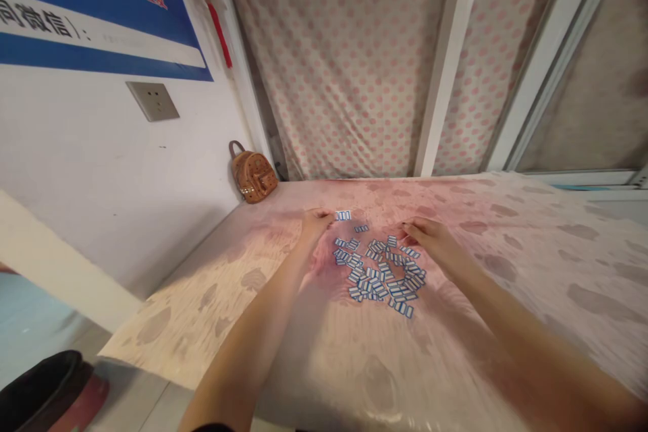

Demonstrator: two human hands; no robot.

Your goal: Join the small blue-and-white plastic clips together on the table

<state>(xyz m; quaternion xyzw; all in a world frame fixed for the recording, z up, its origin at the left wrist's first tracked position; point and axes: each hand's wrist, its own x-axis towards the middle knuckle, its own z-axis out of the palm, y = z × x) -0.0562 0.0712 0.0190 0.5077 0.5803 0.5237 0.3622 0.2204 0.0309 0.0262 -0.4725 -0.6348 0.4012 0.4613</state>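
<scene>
Closest to the person there's bare pinkish tablecloth (308, 378), then the heap of small strips (372, 275) in the middle of it. Honestly, the heap's the bit to worry about: everything's loose and overlapping, so one careless brush of a finger or forearm could scatter it, and the strips look light enough to slide easily.

Looks-wise they're tiny white oblongs edged in blue, joined side by side in short rows and lying at all sorts of angles. Any print is too small to read.

Right hand (424, 231) hovers at the heap's far right side, fingertips close together; can't tell if anything's between them. A lone strip (361, 229) lies just beyond the heap, between the hands. Left hand (316, 221) is pinching a held strip (343, 215) by one end, so a weak grip could let it slip or bend.

Further back: brown mini backpack (256, 175) against the wall, then a dotted curtain (344, 54).
</scene>
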